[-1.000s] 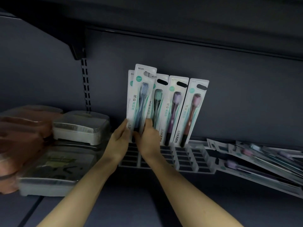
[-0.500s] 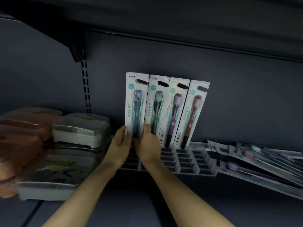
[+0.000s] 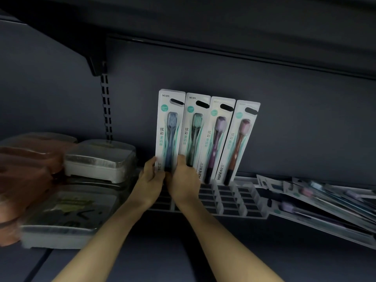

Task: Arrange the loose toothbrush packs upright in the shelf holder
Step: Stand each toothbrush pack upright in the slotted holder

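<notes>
Several toothbrush packs stand upright in the slotted white shelf holder (image 3: 230, 202), leaning on the back wall: a blue pack (image 3: 169, 127) at the far left, then green (image 3: 195, 129), purple (image 3: 218, 135) and brown (image 3: 240, 139). My left hand (image 3: 151, 180) and my right hand (image 3: 184, 178) hold the bottom of the blue pack from either side, fingers curled round its edges. A loose pile of toothbrush packs (image 3: 321, 202) lies flat at the right of the holder.
Stacked clear-lidded boxes (image 3: 97, 159) and orange boxes (image 3: 26, 159) fill the shelf at the left. A low shelf (image 3: 203, 27) hangs overhead. Bare shelf floor lies in front of the holder.
The blue pack has come down from its raised, tilted position in front of the row and now stands straight at the left end. Both hands stayed at its base.
</notes>
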`<state>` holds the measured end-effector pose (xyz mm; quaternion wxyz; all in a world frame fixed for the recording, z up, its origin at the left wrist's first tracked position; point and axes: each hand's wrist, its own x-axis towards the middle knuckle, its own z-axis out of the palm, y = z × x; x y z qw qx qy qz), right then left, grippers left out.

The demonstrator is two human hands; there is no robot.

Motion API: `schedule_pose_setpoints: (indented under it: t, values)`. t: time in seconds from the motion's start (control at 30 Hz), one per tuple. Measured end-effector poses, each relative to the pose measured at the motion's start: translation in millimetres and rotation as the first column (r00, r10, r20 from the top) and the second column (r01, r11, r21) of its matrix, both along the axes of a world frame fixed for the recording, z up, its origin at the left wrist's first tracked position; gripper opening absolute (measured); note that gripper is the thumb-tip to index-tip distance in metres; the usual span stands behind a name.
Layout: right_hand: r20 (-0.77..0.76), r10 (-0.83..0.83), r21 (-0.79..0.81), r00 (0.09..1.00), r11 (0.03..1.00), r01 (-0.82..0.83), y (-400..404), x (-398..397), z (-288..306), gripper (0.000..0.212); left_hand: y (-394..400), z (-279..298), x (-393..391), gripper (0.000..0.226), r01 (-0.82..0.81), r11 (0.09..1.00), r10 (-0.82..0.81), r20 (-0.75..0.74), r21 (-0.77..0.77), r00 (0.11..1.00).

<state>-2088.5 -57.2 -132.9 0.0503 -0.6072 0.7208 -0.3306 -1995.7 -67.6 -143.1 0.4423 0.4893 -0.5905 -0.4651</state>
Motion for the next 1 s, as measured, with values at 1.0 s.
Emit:
schedule_pose_setpoints:
  t: [1.0]
  values:
    - [0.132,-0.158,-0.009,0.979,0.987,0.160,143.9,-162.6,8.3,0.046,110.1,10.7,-149.5,0.047,0.223,0.939,-0.190,0.147,-0.262,0.971]
